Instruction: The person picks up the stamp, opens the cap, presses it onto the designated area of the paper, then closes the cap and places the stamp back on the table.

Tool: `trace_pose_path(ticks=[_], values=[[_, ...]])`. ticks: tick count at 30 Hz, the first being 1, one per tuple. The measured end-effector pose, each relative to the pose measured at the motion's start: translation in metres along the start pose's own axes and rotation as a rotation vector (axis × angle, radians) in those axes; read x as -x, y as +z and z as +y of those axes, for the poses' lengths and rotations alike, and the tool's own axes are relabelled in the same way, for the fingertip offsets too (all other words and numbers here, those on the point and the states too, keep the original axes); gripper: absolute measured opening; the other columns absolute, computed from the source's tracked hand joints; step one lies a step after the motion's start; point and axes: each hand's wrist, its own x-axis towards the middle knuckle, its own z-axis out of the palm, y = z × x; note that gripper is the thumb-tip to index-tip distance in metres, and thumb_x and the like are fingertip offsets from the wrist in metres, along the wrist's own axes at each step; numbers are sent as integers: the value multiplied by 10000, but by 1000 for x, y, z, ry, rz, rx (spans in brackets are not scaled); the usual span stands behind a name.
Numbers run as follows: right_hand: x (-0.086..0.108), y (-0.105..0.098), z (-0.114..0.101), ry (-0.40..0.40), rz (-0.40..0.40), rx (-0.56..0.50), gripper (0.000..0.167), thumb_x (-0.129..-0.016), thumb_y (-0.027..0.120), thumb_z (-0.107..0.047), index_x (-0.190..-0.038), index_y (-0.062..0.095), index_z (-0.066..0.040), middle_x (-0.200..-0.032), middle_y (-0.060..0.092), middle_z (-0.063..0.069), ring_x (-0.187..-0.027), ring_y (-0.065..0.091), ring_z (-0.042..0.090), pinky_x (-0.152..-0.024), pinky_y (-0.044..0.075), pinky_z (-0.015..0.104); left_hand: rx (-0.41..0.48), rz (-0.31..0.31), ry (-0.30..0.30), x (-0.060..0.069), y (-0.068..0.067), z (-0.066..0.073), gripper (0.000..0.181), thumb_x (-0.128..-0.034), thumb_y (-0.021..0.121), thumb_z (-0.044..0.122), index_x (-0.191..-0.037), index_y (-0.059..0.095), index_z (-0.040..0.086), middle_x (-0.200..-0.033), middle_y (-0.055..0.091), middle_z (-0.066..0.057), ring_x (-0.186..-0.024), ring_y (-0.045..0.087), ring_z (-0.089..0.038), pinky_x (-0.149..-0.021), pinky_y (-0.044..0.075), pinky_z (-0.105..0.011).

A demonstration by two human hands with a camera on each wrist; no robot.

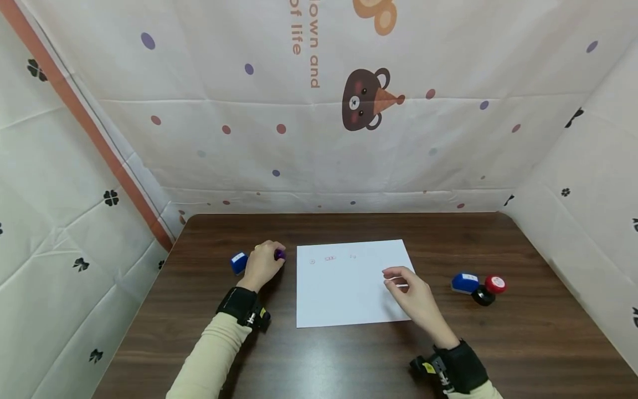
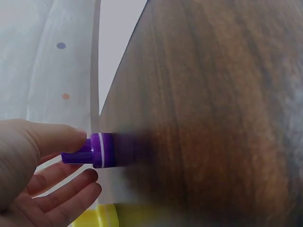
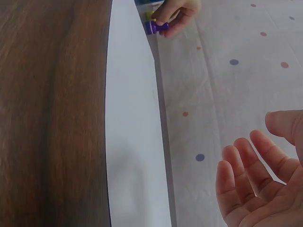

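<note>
At the purple stamp (image 1: 279,254), left of the paper, is my left hand (image 1: 260,266). The left wrist view shows its thumb and fingers around the handle of the purple stamp (image 2: 103,150), whose wide end is at the table. A yellow stamp (image 2: 108,215) stands beside it there. My right hand (image 1: 411,295) hovers over the right edge of the white paper (image 1: 349,293) with nothing in it; its fingers (image 3: 258,163) are loosely bent. Small faint red marks run along the paper's upper part.
A blue stamp (image 1: 238,262) lies just left of my left hand. On the right side of the brown table (image 1: 279,360) are another blue stamp (image 1: 465,283), a red one (image 1: 495,284) and a black round piece (image 1: 483,296). Patterned cloth surrounds the table's back and sides.
</note>
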Motion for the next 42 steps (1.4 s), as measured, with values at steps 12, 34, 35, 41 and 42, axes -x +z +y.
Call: trace_pose_path(ticks=[12,34,35,41,42], values=[[-1,-26,15,-120,71,143,222,-818,674,-50,-1035,627,-59,-984,646,78,-815,622,181,-708,560,385,68,66,92,3,-23,23,264,-800,708,120,-1057,650,137,-1121,604,-68,-948,624,-239,-724,554,-348],[1,-96,52,-332,213,566,425,-626,800,-8,-1010,619,17,-917,580,244,-775,565,398,-621,508,531,87,44,173,32,-26,47,289,-777,732,129,-1054,652,153,-1097,615,-35,-941,632,-210,-741,561,-313],[0,-97,54,-345,215,586,430,-620,802,-9,-1008,619,21,-911,578,246,-775,562,400,-617,505,527,91,40,170,33,-26,47,290,-776,733,129,-1054,653,153,-1104,614,-35,-948,632,-214,-751,559,-320],[-2,-102,61,-397,210,673,457,-593,804,-26,-1003,612,39,-894,562,259,-800,553,453,-613,493,550,116,34,190,39,-23,48,300,-770,737,117,-1057,654,138,-1103,617,-44,-942,632,-223,-762,557,-323],[-3,-102,62,-403,206,684,457,-588,802,-23,-1000,613,39,-891,562,257,-799,554,458,-610,492,553,119,34,196,40,-23,48,301,-769,737,114,-1058,653,137,-1098,618,-44,-937,631,-223,-759,557,-320]])
